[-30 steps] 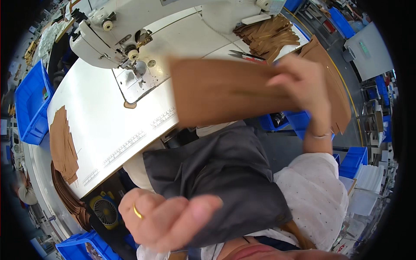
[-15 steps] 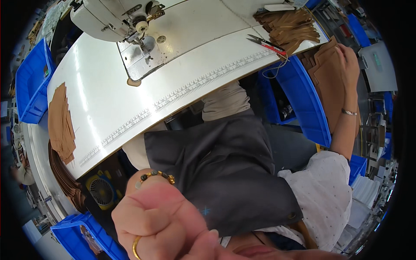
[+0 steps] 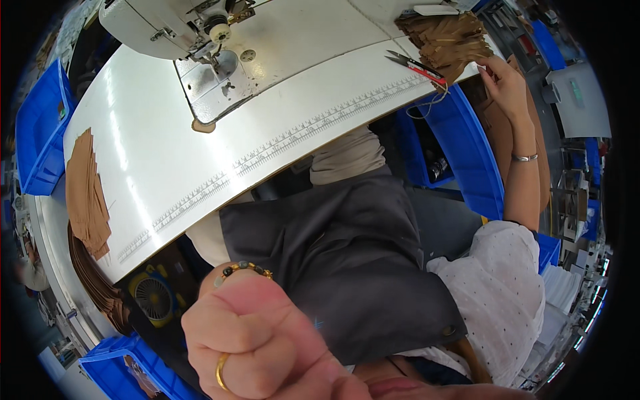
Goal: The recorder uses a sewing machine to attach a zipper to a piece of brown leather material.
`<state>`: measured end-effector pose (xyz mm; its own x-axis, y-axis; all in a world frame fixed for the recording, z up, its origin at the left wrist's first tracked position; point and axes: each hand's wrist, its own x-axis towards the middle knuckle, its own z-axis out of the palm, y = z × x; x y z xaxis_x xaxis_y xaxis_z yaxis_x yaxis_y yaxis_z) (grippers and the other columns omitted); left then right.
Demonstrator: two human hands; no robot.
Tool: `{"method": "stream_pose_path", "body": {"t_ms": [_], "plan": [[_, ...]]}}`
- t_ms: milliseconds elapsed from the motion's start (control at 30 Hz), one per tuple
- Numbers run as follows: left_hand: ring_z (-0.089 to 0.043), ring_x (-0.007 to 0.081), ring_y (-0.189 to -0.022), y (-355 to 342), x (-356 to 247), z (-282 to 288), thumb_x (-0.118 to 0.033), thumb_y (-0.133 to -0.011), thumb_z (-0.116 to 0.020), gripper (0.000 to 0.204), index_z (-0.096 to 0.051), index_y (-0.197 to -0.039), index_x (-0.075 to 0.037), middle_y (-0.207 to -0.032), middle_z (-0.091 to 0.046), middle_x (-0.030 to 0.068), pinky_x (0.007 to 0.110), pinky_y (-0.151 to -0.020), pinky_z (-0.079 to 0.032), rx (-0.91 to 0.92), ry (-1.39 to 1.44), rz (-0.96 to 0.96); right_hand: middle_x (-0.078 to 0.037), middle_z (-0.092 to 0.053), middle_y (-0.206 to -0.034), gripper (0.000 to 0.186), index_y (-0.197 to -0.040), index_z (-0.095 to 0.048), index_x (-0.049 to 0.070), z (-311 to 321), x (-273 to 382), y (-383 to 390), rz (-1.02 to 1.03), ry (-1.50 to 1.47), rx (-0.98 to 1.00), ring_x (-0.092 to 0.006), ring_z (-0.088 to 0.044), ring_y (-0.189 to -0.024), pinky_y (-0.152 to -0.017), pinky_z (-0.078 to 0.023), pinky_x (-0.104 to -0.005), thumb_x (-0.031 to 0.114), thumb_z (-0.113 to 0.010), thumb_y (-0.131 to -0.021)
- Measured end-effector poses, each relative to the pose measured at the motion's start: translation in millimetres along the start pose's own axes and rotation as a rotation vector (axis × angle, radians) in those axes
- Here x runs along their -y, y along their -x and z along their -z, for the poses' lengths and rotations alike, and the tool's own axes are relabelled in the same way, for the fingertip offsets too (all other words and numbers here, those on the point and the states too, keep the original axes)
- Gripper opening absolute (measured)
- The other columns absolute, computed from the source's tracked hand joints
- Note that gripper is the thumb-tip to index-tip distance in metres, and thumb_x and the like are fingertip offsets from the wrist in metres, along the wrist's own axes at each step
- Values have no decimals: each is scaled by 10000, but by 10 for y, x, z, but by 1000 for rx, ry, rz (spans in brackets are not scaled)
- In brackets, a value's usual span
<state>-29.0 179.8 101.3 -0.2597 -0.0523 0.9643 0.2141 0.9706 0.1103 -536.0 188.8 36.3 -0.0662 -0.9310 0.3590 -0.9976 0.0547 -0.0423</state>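
My left hand (image 3: 253,333), wearing a gold ring and a beaded bracelet, is raised very close at the bottom of the view. Its fingers are curled into a fist; whatever lies inside them, if anything, is hidden. Over the right corner of the white sewing table (image 3: 267,157), my right hand (image 3: 508,87) has thumb and forefinger a little apart, beside a bunched pile of small brown pieces (image 3: 443,43). No piece shows between them. Larger flat brown pieces (image 3: 539,167) lie partly behind that wrist. Red-and-black thread snips (image 3: 417,67) rest by the pile, with a pale cord near them.
A sewing machine (image 3: 160,27) stands at the table's far left. Brown pieces (image 3: 88,197) are stacked on the left edge, with more brown pieces (image 3: 93,280) below. Blue bins (image 3: 467,150) flank the table. A fan (image 3: 153,297) sits under it. A dark apron (image 3: 333,247) covers my lap.
My right hand has moved left from the large brown pieces to the small pile at the table corner. My left hand has shifted slightly right, still curled. The view has tilted a little.
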Motion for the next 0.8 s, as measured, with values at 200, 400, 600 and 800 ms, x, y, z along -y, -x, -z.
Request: {"method": "stream_pose_path", "body": {"t_ms": [200, 400, 600, 800], "plan": [[-481, 110, -635, 127, 84, 47, -379, -1014, -650, 252, -731, -1217, -254, -818, -556, -72, 272, -547, -391, 5, -2, -86, -42, -698, -998, 159, -1107, -720, 119, -60, -101, -149, 18, 50, -80, -263, -713, -893, -752, -563, -356, 158, -677, -959], [-446, 113, -508, 65, -258, -134, -216, -710, -797, 127, -724, -805, -174, -710, -587, -55, 276, -490, -368, -76, -90, 300, -9, -678, -1144, 234, -1139, -703, 129, -303, -145, -565, 138, 378, -59, -290, -698, -986, -775, -579, -392, 88, -642, -917], [-505, 121, -531, -82, -216, -54, -206, -808, -770, 164, -691, -933, -134, -724, -633, -19, 308, -467, -321, 101, -126, 354, -32, -706, -1120, 202, -1105, -701, 119, -226, -387, -629, 102, 284, -181, -309, -704, -973, -775, -579, -408, 85, -641, -916], [-679, 71, -666, 285, 294, -138, -4, -1052, -517, 259, -717, -1218, -1, -1100, -786, 101, 176, -583, -496, 57, 234, 1223, -118, -738, -1136, 193, -1189, -698, 115, 0, -235, -682, -83, -3, -338, -270, -740, -997, -831, -576, -350, 121, -622, -1012]]}}
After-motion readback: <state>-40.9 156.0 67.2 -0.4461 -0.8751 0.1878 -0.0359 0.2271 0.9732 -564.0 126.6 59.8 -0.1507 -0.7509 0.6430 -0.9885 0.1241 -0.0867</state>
